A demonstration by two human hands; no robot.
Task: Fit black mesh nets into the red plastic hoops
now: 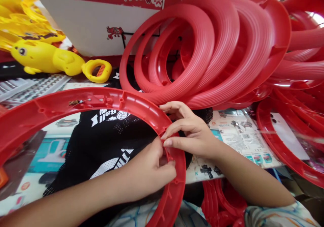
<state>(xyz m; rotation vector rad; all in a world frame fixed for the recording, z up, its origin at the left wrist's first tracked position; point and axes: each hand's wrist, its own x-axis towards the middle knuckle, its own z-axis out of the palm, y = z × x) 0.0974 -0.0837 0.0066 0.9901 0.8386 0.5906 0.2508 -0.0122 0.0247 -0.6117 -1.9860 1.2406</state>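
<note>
A large red plastic ring (83,100) lies across my lap with its ribbed inner side facing up. My left hand (149,168) is closed in a pinch on the ring's right inner rim, holding something too small to make out. My right hand (189,131) rests on the same stretch of rim from the outside, its fingers bent and its index fingertip pressed to the rim beside my left thumb. A small metal part (76,102) sits on the ring's upper band.
A stack of red rings (202,48) leans at the back right, and more red rings (291,146) lie at the right. Yellow plastic toys (45,56) lie at the back left by a white and red carton (96,21). Black netting (106,142) and printed sheets (240,136) cover the surface.
</note>
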